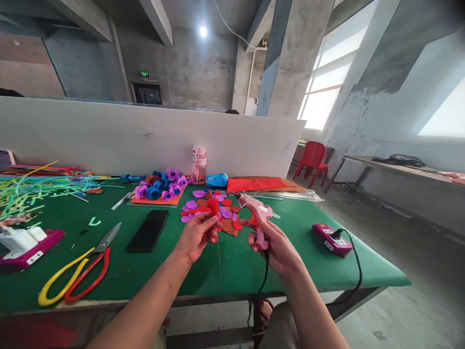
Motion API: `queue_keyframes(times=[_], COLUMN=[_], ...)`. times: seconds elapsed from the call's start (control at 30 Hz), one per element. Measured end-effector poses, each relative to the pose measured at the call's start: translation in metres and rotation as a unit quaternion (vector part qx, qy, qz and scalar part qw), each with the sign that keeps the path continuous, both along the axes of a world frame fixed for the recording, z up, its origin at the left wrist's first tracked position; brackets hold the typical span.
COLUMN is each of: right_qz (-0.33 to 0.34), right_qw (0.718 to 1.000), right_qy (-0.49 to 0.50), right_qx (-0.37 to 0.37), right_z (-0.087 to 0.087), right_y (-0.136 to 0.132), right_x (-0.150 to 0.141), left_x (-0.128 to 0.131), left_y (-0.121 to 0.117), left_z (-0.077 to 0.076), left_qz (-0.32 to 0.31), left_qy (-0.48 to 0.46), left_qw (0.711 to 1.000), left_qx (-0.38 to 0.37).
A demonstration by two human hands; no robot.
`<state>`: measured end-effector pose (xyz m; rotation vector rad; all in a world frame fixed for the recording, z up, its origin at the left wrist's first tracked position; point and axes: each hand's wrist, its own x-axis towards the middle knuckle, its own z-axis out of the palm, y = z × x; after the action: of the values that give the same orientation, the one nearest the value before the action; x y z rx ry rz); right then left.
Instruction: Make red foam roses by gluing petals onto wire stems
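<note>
One left hand (196, 233) and one right hand (275, 242) share the view with one pink glue gun (256, 207). There are one pair of scissors (99, 249), one black phone (148, 231), one pink bottle (199, 164) and two magenta power blocks (332, 239) (51, 238). Overlapping petals (191, 204) defy counting.

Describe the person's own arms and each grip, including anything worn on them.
The bare left forearm and bare right forearm taper toward the wrists, with no sleeve, watch or bracelet in view. The ungloved left grip and ungloved right grip are human hands with no visible markings or rings; some fingers are partly hidden.
</note>
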<state>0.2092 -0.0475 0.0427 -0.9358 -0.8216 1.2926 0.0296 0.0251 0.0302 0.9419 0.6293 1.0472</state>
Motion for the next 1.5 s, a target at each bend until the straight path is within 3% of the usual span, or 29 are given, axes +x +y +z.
queue_keyframes(times=[0.13,0.27,0.53,0.67,1.23,1.5], right_qz=[-0.043,-0.109,-0.114,-0.124,-0.133,-0.121], right_qw=[0.984,0.941,0.877,0.863,0.850,0.858], right_qy=[-0.156,-0.296,-0.444,-0.464,-0.485,-0.478], right_qx=[0.073,0.119,0.141,0.155,0.155,0.144], right_z=[0.003,-0.005,-0.006,-0.003,-0.001,0.000], right_y=[-0.004,-0.003,-0.006,-0.008,-0.009,-0.010], right_x=[-0.007,-0.009,-0.013,-0.014,-0.016,-0.017], left_x=[-0.006,-0.009,-0.008,-0.008,-0.004,-0.004], left_y=[0.000,0.001,0.000,-0.002,-0.003,-0.005], left_z=[0.003,0.003,0.002,0.004,0.003,0.005], left_qz=[0.022,0.041,0.047,0.050,0.040,0.037], left_qy=[0.010,0.013,0.016,0.017,0.003,0.006], left_qw=[1.000,0.999,0.999,0.998,0.999,0.999], left_qx=[-0.012,-0.009,-0.012,-0.018,-0.010,-0.010])
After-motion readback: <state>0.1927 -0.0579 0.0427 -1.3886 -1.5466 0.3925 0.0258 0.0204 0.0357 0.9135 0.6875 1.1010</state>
